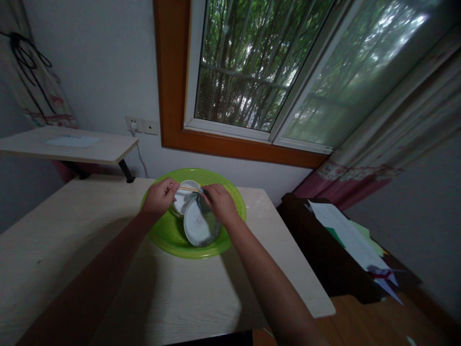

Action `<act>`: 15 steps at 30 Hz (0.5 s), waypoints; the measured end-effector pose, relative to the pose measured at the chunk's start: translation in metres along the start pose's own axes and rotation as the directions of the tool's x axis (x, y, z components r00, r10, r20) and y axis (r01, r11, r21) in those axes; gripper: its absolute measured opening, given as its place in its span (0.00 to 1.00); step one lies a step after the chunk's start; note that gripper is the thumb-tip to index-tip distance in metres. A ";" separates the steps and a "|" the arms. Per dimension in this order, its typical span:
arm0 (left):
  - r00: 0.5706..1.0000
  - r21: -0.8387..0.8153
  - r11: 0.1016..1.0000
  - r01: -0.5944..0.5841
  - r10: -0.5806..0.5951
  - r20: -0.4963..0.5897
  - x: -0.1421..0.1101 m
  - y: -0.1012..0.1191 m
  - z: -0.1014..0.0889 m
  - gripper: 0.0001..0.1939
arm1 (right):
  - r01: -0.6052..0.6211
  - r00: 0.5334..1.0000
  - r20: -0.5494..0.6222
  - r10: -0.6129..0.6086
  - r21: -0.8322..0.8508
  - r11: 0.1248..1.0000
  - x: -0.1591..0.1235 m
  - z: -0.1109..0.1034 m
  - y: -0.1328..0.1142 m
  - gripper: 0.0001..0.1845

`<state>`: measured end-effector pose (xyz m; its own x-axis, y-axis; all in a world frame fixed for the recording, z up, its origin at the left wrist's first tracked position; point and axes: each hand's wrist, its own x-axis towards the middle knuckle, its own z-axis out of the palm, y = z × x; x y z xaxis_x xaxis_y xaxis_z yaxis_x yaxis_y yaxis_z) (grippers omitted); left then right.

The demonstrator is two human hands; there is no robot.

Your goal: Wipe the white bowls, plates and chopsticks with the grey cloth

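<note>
My left hand (pixel 161 196) is closed around one end of a pair of light wooden chopsticks (pixel 188 189), held level above a bright green basin (pixel 162 245). My right hand (pixel 220 202) pinches at their other end, with a small greyish wad (pixel 200 191) by the fingertips that I cannot make out clearly. Below the hands, a white bowl (pixel 198 223) leans tilted in the basin. Another white bowl (pixel 182 199) sits behind it to the left, partly hidden by the chopsticks and my left hand.
The basin stands on a pale wooden table (pixel 281 250) against the wall under a window (pixel 259 62). A raised shelf (pixel 72 144) with a paper sheet (pixel 73 141) is at the left. To the right, a dark cabinet (pixel 306 240) carries papers (pixel 347 233).
</note>
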<state>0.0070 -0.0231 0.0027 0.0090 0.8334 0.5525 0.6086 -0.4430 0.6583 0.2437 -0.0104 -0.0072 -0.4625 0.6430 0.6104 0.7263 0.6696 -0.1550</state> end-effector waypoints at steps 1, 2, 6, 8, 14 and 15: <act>0.999 -0.003 1.000 0.006 -0.005 0.037 0.000 0.001 0.000 0.12 | 0.012 1.000 0.005 -0.012 0.000 1.000 0.000 0.000 -0.001 0.13; 0.997 -0.009 1.000 0.010 -0.009 0.073 0.000 0.002 0.001 0.13 | 0.025 1.000 0.010 -0.025 0.005 1.000 0.000 0.000 -0.002 0.13; 0.983 -0.041 0.999 -0.030 0.037 0.181 0.000 0.005 0.003 0.13 | 0.076 0.996 0.035 -0.077 0.023 0.997 0.000 0.000 -0.006 0.13; 0.974 -0.042 0.996 -0.084 0.091 0.206 -0.001 0.006 0.003 0.13 | 0.101 0.994 0.046 -0.101 0.013 0.995 0.000 0.000 -0.008 0.14; 0.979 -0.090 0.995 -0.049 0.066 0.192 -0.003 0.005 0.003 0.12 | 0.122 0.991 0.058 -0.121 -0.015 0.992 0.001 -0.003 -0.011 0.16; 0.981 -0.110 0.994 -0.016 0.037 0.192 -0.004 0.005 0.002 0.12 | 0.126 0.990 0.059 -0.124 -0.017 0.992 0.000 -0.003 -0.011 0.16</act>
<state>0.0117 -0.0277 0.0025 0.1841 0.8644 0.4678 0.5176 -0.4899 0.7015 0.2370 -0.0186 -0.0030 -0.5787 0.5757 0.5777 0.6712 0.7385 -0.0636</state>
